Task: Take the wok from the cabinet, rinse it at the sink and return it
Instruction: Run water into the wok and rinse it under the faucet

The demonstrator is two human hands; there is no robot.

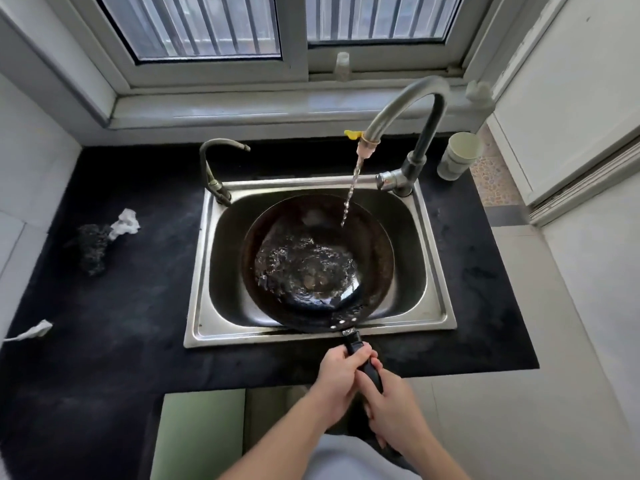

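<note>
Daylight comes from the window (221,26) at top, soft & diffuse, so no hard shadows anywhere. Overall it is fairly bright, but the black counter (104,306) is very dark w/ little detail. The steel rim of the sink (201,271) shows pale reflections, and there are small bright glints on the water inside the wok (311,223). Strong wide-angle distortion: window frame & counter edges bend near the borders, esp. in the corners. Centre is sharp enough, the edges are softer. The white wall (571,81) at right is almost washed out.
</note>
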